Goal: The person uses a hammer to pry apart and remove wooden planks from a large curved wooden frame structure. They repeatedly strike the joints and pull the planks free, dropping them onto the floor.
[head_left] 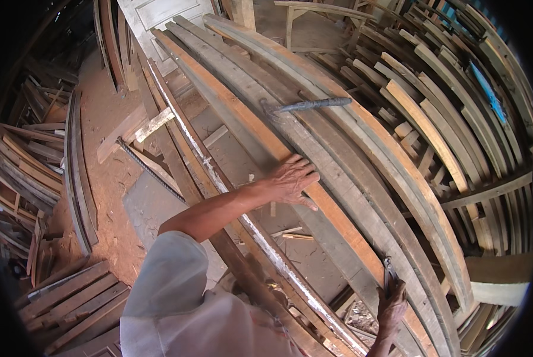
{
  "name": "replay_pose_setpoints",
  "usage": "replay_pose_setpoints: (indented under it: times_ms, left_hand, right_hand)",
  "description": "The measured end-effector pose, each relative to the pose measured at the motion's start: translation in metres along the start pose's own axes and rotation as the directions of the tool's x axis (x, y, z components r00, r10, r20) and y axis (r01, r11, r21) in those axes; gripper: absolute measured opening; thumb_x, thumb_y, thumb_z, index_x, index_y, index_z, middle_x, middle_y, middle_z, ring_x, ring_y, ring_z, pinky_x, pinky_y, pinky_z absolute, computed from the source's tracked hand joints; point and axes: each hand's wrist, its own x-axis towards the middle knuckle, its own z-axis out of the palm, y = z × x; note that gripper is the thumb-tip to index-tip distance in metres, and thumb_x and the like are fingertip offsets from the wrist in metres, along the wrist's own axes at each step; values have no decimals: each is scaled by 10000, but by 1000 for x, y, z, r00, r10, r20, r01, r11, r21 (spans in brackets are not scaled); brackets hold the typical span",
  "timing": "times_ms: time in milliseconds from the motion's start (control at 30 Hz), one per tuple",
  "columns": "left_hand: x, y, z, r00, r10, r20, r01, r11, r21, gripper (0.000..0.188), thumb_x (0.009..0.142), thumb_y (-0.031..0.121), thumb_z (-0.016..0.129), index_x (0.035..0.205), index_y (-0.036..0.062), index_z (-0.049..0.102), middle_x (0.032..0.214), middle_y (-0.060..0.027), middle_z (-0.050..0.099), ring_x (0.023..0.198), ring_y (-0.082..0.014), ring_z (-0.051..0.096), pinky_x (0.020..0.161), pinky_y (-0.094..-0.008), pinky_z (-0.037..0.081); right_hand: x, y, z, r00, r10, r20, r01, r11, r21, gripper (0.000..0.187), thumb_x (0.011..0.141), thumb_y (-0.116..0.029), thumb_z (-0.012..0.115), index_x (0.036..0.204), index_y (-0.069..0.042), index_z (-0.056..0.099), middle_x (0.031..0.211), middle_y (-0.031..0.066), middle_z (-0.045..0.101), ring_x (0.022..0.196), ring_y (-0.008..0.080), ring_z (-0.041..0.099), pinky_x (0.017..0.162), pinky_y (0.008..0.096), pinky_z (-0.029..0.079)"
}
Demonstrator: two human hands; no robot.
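My left hand (290,180) lies over a long plank with an orange-brown edge (233,107), its fingers stretched across the wood and the thumb apart. Lower right, my right hand (391,304) is closed round what looks like a pair of pliers (388,275), its metal head pointing away from me at the same plank. Most of the tool's handles are hidden by the palm. A hammer (311,106) with a dark, wrapped-looking handle lies across the grey planks (344,178), farther off than my left hand.
A narrow beam with white patches (219,184) runs nearer to me, alongside the planks. Stacked timber (445,119) fills the right side. More boards (70,303) lie at lower left. A ridged metal rod (153,171) leans near a wooden crosspiece (154,124). A white panelled door (159,18) stands behind.
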Motion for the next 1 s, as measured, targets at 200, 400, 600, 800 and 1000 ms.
replay_pose_setpoints:
  times_ms: [200, 400, 600, 800, 1000]
  left_hand:
    - [-1, 1, -20, 972, -73, 225, 76, 997, -4, 1033, 798, 914, 446, 1238, -8, 602, 1211, -221, 598, 1212, -351, 527, 1099, -518, 331]
    - [0, 6, -33, 987, 26, 156, -28, 1000, 5, 1010, 815, 895, 441, 1179, -33, 610, 1136, -207, 600, 1132, -335, 539, 1029, -506, 370]
    - [-15, 32, 22, 955, 171, -243, -170, 985, 24, 884, 781, 833, 593, 1084, 5, 655, 1046, -166, 612, 1044, -330, 552, 952, -508, 393]
    - [-14, 42, -16, 991, -63, 119, 68, 997, -39, 769, 665, 625, 837, 1172, 74, 664, 1183, -174, 659, 1160, -391, 567, 1058, -537, 363]
    - [-12, 50, -9, 998, 58, 30, -60, 995, 80, 766, 718, 375, 885, 1348, 65, 577, 1329, -172, 613, 1304, -358, 518, 1144, -536, 332]
  right_hand:
    - [-2, -13, 9, 996, 56, -70, -59, 998, -33, 591, 779, -162, 853, 1232, 2, 511, 1136, 274, 661, 1042, 479, 643, 845, 518, 531]
    - [-18, -4, -9, 993, -40, -115, 47, 997, 61, 524, 737, -131, 875, 1125, -26, 539, 1040, 188, 725, 980, 437, 681, 832, 503, 538]
    - [-44, 15, -10, 995, 60, -73, -60, 998, 3, 646, 811, -164, 846, 1356, -10, 536, 1247, 247, 666, 1072, 459, 656, 869, 505, 541]
    - [-57, -2, -22, 944, 240, -227, -202, 963, 179, 478, 872, -191, 800, 1293, -57, 615, 1292, 174, 662, 1091, 413, 660, 858, 472, 560]
    - [-146, -16, 3, 848, 497, 184, -428, 436, 792, 595, 947, -227, 741, 1404, 63, 494, 1211, 204, 658, 1170, 295, 636, 1042, 434, 539]
